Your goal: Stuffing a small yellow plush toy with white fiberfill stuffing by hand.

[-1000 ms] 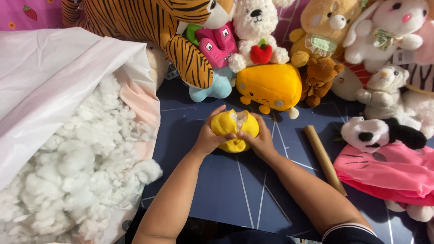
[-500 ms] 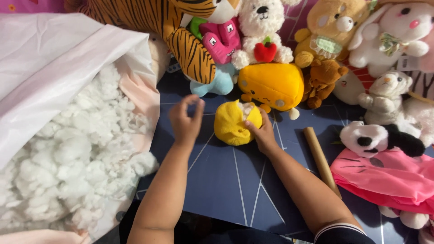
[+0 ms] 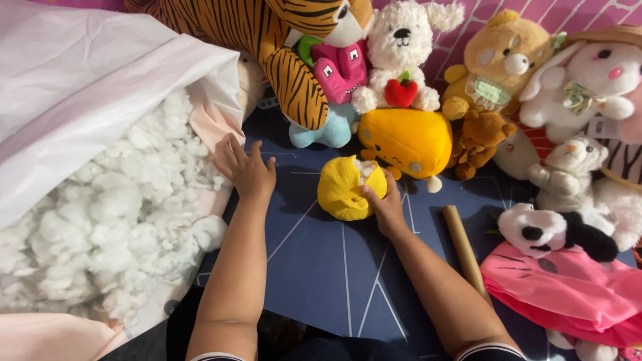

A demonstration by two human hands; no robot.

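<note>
My right hand [image 3: 382, 206] grips a small yellow plush shell [image 3: 342, 190] on the dark blue mat [image 3: 334, 281]; white stuffing shows at the shell's opening by my thumb. My left hand [image 3: 245, 165] is open, fingers spread, at the edge of a large plastic bag [image 3: 100, 87] full of white fibre stuffing [image 3: 114, 220]. It holds nothing and nearly touches the bag's pink rim.
A row of plush toys lines the far side: a tiger [image 3: 267, 40], a pink toy [image 3: 340, 67], a white dog [image 3: 401, 47], a yellow cushion toy [image 3: 408, 137], bears and a rabbit [image 3: 588, 80]. A wooden stick [image 3: 463, 247] and pink fabric [image 3: 562, 294] lie at right.
My left hand has let go of the yellow shell and moved left to the stuffing bag. My right hand stays on the shell.
</note>
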